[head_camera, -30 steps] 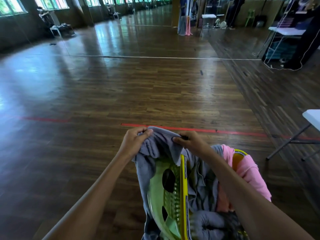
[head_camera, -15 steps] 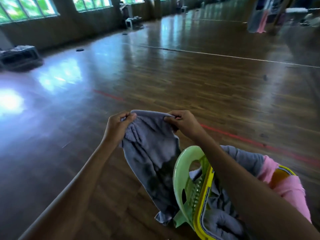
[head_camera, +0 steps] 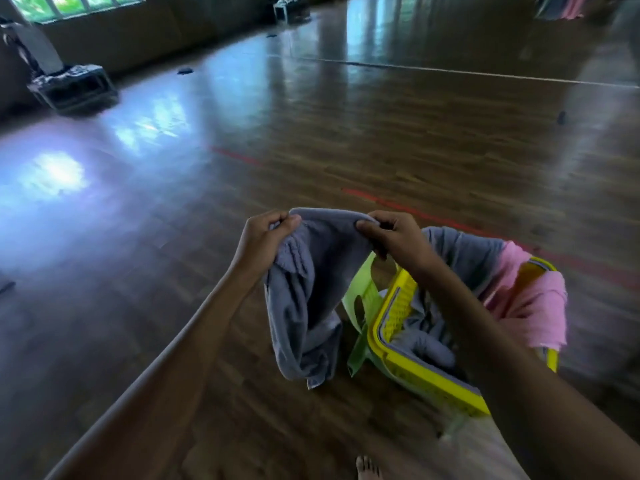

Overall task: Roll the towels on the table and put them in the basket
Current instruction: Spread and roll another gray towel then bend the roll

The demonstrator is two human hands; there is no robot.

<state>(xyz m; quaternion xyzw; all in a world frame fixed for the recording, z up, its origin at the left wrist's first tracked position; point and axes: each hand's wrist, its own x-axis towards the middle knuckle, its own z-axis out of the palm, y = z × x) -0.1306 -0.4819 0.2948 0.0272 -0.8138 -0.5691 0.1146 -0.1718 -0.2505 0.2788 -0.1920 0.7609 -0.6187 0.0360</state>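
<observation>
**A:** ok so what's going on in the middle of the frame?

**B:** both hands are up holding a grey towel (head_camera: pixel 304 299) by its top edge. left hand (head_camera: pixel 265 242) has its fingers pinched shut on the left corner, right hand (head_camera: pixel 394 237) is clamped on the right corner, thumb on the near side. the rest of the towel hangs down bunched and twisted, clear of the floor as far as I can tell

**A:** and the basket?

**B:** yellow basket (head_camera: pixel 426 372) at lower right, just beside the hanging towel. the right forearm crosses over it and blocks a good chunk. there's more grey cloth (head_camera: pixel 460 251) piled inside it and a pink towel (head_camera: pixel 530 299) draped over its far rim. a pale green plastic piece (head_camera: pixel 363 303) sits between the towel and the basket, can't tell exactly what it is

**A:** anything else around?

**B:** shiny wooden floor (head_camera: pixel 173 237) with a red line (head_camera: pixel 381 202) running behind the hands, a dark crate thing (head_camera: pixel 74 90) at upper left, and a bare foot (head_camera: pixel 369 469) at the bottom edge. background's pretty blurred
</observation>
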